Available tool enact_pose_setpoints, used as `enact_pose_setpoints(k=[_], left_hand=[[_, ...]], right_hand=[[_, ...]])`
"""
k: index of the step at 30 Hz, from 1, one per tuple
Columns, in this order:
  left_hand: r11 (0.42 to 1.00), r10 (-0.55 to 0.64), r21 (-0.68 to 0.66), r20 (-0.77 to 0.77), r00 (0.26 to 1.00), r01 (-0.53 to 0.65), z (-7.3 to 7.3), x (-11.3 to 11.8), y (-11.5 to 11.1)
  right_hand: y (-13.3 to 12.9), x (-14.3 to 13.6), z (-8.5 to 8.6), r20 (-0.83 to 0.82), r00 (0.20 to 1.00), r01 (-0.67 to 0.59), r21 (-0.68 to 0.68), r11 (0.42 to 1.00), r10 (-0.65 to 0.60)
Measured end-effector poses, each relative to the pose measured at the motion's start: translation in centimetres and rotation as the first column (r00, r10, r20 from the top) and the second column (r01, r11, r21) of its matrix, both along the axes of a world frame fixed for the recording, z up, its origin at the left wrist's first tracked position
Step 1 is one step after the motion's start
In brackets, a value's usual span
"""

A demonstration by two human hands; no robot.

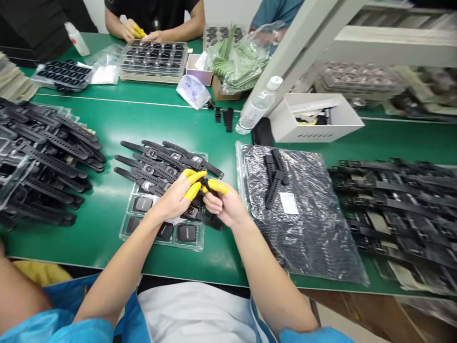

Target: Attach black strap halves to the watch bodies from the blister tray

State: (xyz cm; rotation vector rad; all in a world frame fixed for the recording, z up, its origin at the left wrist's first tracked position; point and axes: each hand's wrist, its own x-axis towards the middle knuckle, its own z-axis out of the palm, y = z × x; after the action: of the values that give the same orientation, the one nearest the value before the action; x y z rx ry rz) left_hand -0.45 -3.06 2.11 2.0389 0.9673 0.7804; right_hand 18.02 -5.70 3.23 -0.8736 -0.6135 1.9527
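Note:
My left hand and my right hand, both with yellow finger covers, meet over a clear plastic tray. Between their fingertips they pinch a small black watch part, partly hidden by the fingers. Rows of black watches with straps lie across the upper part of the tray. Square black pieces sit in its lower compartments. To the right, loose black straps rest on a clear bag packed with dark straps.
Piles of black straps lie at the left and right. A bottle, a white box and a slanted post stand beyond the bag. Across the table, a person's hands are at stacked trays.

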Motion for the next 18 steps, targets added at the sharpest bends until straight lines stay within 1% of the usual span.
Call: enact_pose_setpoints(k=[2, 5, 8, 10, 12, 15, 18], left_hand=[[1.000, 0.004, 0.008, -0.038, 0.999, -0.004, 0.16, -0.07, -0.03], [0.998, 0.017, 0.056, -0.090, 0.996, -0.012, 0.23, -0.19, 0.07], [0.994, 0.012, 0.113, -0.157, 0.987, 0.006, 0.09, -0.30, 0.25], [0.992, 0.004, 0.124, -0.177, 0.984, 0.018, -0.04, -0.32, 0.32], [0.993, -0.004, 0.118, -0.134, 0.991, 0.020, -0.16, -0.32, 0.31], [0.992, -0.006, 0.124, -0.022, 1.000, 0.009, -0.29, -0.30, 0.18], [0.989, 0.021, 0.149, 0.002, 1.000, -0.021, -0.41, -0.25, 0.02]], right_hand=[[0.00, 0.01, 0.03, 0.011, 1.000, 0.017, 0.009, 1.000, -0.018], [-0.08, -0.05, -0.18, 0.038, 0.999, 0.026, 0.011, 1.000, -0.026], [-0.11, -0.11, -0.54, 0.062, 0.998, 0.020, -0.003, 1.000, -0.019], [-0.11, -0.12, -0.66, 0.080, 0.997, 0.018, -0.004, 1.000, -0.018], [-0.15, -0.14, -0.61, 0.064, 0.998, 0.008, -0.001, 1.000, -0.008], [-0.28, -0.25, -0.40, -0.030, 1.000, -0.002, 0.008, 1.000, 0.002], [-0.39, -0.40, -0.36, -0.048, 0.999, 0.006, 0.018, 1.000, -0.005]])
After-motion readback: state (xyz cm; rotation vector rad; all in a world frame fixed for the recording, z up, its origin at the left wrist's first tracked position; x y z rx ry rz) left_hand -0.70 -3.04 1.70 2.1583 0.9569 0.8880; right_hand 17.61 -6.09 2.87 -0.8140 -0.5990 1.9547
